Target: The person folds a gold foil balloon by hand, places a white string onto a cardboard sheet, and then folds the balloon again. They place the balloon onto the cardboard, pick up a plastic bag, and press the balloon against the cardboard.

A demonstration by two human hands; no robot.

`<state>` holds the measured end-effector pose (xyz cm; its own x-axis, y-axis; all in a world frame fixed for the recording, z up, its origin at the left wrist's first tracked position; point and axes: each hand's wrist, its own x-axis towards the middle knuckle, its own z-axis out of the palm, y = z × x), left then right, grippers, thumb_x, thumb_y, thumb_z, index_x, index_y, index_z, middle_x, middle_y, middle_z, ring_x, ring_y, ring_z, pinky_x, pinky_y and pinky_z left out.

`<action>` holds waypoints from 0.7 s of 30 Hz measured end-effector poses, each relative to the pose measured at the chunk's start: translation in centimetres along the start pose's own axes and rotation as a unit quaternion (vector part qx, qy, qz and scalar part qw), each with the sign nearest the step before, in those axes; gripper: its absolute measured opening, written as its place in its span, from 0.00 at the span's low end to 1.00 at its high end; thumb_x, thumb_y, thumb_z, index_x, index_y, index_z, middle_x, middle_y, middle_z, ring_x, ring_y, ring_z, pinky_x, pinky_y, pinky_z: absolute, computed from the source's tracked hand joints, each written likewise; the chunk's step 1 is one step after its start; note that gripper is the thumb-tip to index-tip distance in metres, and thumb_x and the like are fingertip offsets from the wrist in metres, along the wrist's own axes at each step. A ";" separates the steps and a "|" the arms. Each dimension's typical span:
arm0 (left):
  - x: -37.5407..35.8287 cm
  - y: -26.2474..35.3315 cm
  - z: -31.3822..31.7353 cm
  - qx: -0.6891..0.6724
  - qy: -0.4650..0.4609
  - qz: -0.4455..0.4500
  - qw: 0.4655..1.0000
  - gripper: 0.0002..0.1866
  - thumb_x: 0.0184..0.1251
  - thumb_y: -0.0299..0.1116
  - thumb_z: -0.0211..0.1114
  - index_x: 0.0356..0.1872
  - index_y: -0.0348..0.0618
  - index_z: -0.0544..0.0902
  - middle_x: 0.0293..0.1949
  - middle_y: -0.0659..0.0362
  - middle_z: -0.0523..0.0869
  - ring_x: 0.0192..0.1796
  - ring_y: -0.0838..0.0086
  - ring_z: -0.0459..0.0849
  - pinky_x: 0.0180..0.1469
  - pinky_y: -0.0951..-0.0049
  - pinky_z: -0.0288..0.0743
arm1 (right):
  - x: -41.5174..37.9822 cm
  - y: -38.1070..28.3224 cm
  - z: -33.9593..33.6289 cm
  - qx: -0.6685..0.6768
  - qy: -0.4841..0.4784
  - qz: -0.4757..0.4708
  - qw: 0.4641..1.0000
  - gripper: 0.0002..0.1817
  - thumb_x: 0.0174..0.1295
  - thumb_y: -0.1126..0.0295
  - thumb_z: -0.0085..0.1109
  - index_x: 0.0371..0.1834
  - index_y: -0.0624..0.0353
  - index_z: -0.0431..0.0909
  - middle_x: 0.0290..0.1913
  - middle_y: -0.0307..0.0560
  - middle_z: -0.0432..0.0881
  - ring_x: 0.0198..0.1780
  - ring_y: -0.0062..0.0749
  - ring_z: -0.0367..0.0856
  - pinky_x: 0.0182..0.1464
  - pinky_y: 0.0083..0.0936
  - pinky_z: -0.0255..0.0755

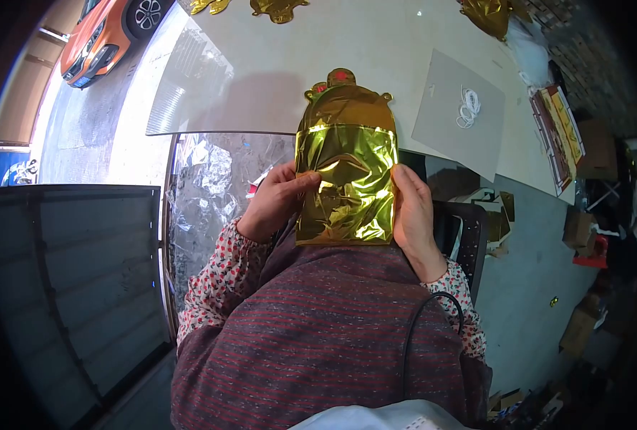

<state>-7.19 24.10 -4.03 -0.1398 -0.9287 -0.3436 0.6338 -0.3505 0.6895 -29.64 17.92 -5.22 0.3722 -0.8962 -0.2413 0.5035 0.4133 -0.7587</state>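
- Gold foil piece: between both hands, at the bench's near edge.
- Left hand: grip pinching its left side.
- Right hand: grip pinching its right edge.
- Right: white cord on grey board.

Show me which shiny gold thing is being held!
The nearest one, between the left hand and right hand. The other gold things lie farther away, no hand on them.

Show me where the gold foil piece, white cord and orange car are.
Gold foil piece (353, 195): head view, lower front, between both hands.
White cord (469, 106): head view, bundled loops.
Orange car (115, 32): head view, orange bodywork.
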 end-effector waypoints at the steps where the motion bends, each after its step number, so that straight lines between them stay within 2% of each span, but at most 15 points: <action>1: 0.0 -0.2 -0.2 0.000 0.011 0.002 1.000 0.12 0.76 0.28 0.58 0.54 0.32 0.80 0.48 0.55 0.88 0.47 0.75 0.87 0.51 0.72 0.82 | -0.2 -0.4 0.5 -0.001 0.002 0.001 1.000 0.11 0.76 0.70 0.53 0.50 0.65 0.81 0.43 0.37 0.83 0.42 0.13 0.78 0.46 0.15 0.73; 4: -0.3 0.1 -0.7 -0.007 -0.029 -0.005 1.000 0.12 0.77 0.29 0.57 0.54 0.33 0.79 0.46 0.56 0.88 0.46 0.75 0.87 0.51 0.71 0.81 | -0.2 -0.2 0.0 -0.025 -0.017 -0.011 0.999 0.11 0.76 0.70 0.53 0.51 0.66 0.81 0.42 0.36 0.83 0.42 0.13 0.78 0.47 0.15 0.72; 8: -0.3 -0.5 -0.5 -0.015 0.013 0.000 1.000 0.14 0.78 0.33 0.57 0.56 0.34 0.77 0.46 0.57 0.87 0.44 0.75 0.86 0.50 0.72 0.81 | -0.1 0.3 -0.9 -0.035 -0.008 -0.012 0.999 0.10 0.76 0.70 0.53 0.51 0.65 0.80 0.46 0.39 0.84 0.47 0.16 0.80 0.51 0.17 0.75; 11: -0.4 -0.5 -0.1 -0.013 0.027 -0.002 1.000 0.15 0.79 0.34 0.57 0.57 0.35 0.76 0.47 0.58 0.86 0.45 0.76 0.86 0.49 0.73 0.81 | -0.4 -0.3 1.2 -0.034 0.051 -0.030 0.998 0.14 0.76 0.71 0.52 0.57 0.70 0.76 0.44 0.40 0.84 0.43 0.15 0.79 0.48 0.16 0.73; 14: -0.5 -0.5 0.0 -0.001 0.032 -0.002 0.999 0.15 0.79 0.35 0.57 0.57 0.35 0.76 0.48 0.58 0.85 0.46 0.76 0.85 0.50 0.74 0.81 | -0.5 -0.5 1.9 -0.041 0.078 -0.051 0.995 0.17 0.77 0.73 0.50 0.64 0.68 0.69 0.45 0.42 0.84 0.42 0.16 0.78 0.46 0.16 0.73; 16: -0.5 -0.5 -0.4 0.015 0.030 -0.002 0.999 0.15 0.79 0.34 0.57 0.58 0.36 0.75 0.49 0.58 0.85 0.47 0.76 0.85 0.51 0.74 0.81 | -0.8 -0.6 1.5 -0.075 0.038 -0.070 0.994 0.17 0.76 0.74 0.50 0.65 0.64 0.65 0.43 0.42 0.84 0.41 0.15 0.78 0.44 0.15 0.72; 20: -0.6 -0.5 1.8 0.044 0.057 0.095 0.993 0.21 0.76 0.31 0.60 0.65 0.37 0.68 0.51 0.56 0.85 0.47 0.76 0.85 0.51 0.74 0.81 | -1.1 -0.4 0.3 -0.104 -0.018 -0.101 0.989 0.17 0.76 0.75 0.51 0.64 0.57 0.62 0.38 0.42 0.83 0.38 0.13 0.75 0.40 0.13 0.69; 21: -0.7 -0.6 2.2 0.055 0.075 0.119 0.989 0.24 0.75 0.30 0.61 0.67 0.38 0.66 0.51 0.55 0.85 0.47 0.76 0.85 0.50 0.74 0.81 | -1.2 -0.3 0.7 -0.100 -0.006 -0.105 0.989 0.12 0.76 0.75 0.51 0.59 0.57 0.66 0.37 0.38 0.82 0.36 0.10 0.73 0.39 0.12 0.67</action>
<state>-9.19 24.65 -2.80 0.1226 -0.9609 -0.2484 0.5477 -0.1432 0.8243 -29.71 18.92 -4.28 0.2858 -0.9564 -0.0599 0.4063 0.1775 -0.8963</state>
